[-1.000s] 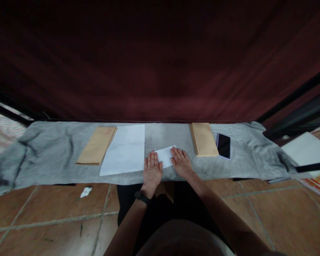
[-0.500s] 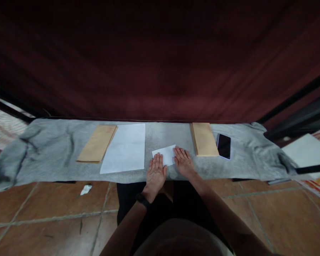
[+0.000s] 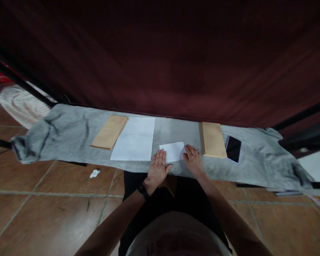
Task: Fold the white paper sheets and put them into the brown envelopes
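Observation:
A small folded white paper [image 3: 174, 152] lies on the grey cloth in front of me. My left hand [image 3: 157, 167] rests flat by its left edge, fingers stretched out and fingertips at the paper, a dark band on the wrist. At the paper's right edge, my right hand [image 3: 193, 160] lies palm down, its fingers slightly bent and apart. Left of my hands is a larger stack of white paper sheets [image 3: 134, 138]. Brown paper envelopes [image 3: 110, 131] lie beside it, partly along its left edge.
A second stack of brown envelopes [image 3: 214, 139] sits right of my hands, with a phone [image 3: 233, 149] beside it. Grey cloth [image 3: 69, 135] covers the narrow bench. A dark red curtain [image 3: 160, 71] hangs behind. A white scrap [image 3: 95, 173] is on the tiled floor.
The camera view has turned, so everything appears shifted right. Both hands have slid outward to the folded paper's edges, leaving more of its surface bare; the paper now lies straighter.

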`<state>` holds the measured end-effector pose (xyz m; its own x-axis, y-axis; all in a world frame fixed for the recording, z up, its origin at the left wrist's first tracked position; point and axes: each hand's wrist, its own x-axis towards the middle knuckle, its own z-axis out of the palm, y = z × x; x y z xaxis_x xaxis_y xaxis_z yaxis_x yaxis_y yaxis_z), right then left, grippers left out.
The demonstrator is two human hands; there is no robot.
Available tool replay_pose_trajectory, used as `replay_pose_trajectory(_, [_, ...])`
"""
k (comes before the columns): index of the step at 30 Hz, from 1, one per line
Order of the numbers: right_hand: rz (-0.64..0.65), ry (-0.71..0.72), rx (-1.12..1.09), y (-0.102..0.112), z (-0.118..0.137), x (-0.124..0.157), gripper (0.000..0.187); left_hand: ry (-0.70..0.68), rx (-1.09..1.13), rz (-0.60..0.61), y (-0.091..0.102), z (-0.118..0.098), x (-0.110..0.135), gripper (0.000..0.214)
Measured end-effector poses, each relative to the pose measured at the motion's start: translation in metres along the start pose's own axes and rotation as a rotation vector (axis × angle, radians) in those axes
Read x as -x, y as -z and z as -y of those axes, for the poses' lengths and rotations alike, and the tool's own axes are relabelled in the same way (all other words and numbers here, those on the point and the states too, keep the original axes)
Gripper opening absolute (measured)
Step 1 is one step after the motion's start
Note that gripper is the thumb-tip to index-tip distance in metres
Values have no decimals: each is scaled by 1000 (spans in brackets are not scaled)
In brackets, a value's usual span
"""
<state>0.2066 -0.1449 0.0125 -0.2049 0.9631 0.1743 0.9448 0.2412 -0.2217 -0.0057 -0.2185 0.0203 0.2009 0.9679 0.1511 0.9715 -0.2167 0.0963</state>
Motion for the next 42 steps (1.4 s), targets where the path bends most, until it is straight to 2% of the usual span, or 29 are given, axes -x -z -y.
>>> replay_pose_trajectory(8, [90,-194,-139,10,16,-24,41,2,15,23,-2,0,-1,73])
replay_pose_trajectory(11, [125,-268,-173,11,15,-28,38,-10,12,24,-3,1,-1,72])
replay_pose_trajectory(14, [160,-308,-233,12,8,-31,25,-29,9,18,-2,3,-2,73])
replay_pose_trajectory(17, [203,-304,-301,12,0,-31,15,-55,6,9,0,4,-4,72])
replay_pose_trajectory(26, [140,-259,-320,7,2,-21,16,-166,80,21,-2,-16,-21,69])
replay_pose_trajectory(35, [115,-260,-375,6,0,-16,18,-140,83,10,-2,-5,-14,76])
replay_pose_trajectory(39, [117,-250,-331,9,3,-16,18,-129,66,21,3,-4,-15,71])
replay_pose_trajectory(42, [111,-238,-252,11,8,-15,17,-92,68,31,4,-7,-27,61])
